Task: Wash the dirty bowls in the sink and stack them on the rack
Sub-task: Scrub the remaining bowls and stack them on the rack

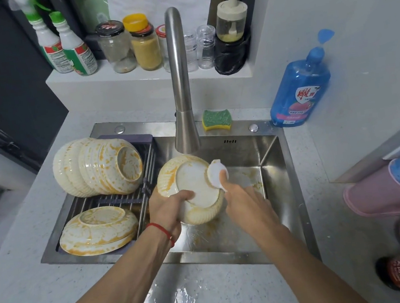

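Left hand (pixel 169 208) grips a cream ribbed ceramic bowl with orange stains (pixel 194 190), base up, over the steel sink (pixel 272 161) below the steel tap (pixel 180 82). Right hand (pixel 241 197) pinches a white scrubbing pad (pixel 216 174) against its base. More stained bowls (pixel 98 165) lie on the wire rack (pixel 145 187) left.

Left hand (pixel 168 207) holds bowl (pixel 194 190); right hand (pixel 244 201) scrubs with sponge (pixel 216 174).

Bowls (pixel 98 165) lean on the rack (pixel 145 174) left of the faucet (pixel 181 89); sponge (pixel 216 119) behind the sink (pixel 271 156).
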A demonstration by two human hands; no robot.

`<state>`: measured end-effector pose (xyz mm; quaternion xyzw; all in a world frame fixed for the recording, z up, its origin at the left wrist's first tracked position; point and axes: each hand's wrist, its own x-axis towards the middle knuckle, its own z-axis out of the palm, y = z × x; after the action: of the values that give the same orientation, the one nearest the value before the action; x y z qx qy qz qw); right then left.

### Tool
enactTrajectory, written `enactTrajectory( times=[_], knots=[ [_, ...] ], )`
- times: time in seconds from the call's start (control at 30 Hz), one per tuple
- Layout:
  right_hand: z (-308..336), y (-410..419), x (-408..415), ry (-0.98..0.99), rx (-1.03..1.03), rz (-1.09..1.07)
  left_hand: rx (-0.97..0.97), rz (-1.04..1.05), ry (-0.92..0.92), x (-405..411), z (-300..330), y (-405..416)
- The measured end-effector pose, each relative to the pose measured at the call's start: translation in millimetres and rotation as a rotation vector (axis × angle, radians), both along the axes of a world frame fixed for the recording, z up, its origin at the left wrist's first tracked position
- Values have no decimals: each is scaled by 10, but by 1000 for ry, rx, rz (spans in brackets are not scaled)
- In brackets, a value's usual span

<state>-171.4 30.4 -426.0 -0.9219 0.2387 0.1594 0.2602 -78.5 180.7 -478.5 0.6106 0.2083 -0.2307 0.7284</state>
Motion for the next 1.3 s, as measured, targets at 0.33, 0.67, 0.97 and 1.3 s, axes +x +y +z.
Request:
enactTrajectory(
  times=[0.33,0.67,0.97,1.3],
  knots=[
    [2,165,-30,-67,82,124,-80,-206,-118,55,107,141],
    [-108,125,-93,-67,26,154,15,-284,-223,254,290,193],
    [-194,119,-207,-72,72,142,51,-342,-226,310,288,103],
    [-243,-45,-173,-52,23,86,-33,-315,-155,206,181,50]
  ],
)
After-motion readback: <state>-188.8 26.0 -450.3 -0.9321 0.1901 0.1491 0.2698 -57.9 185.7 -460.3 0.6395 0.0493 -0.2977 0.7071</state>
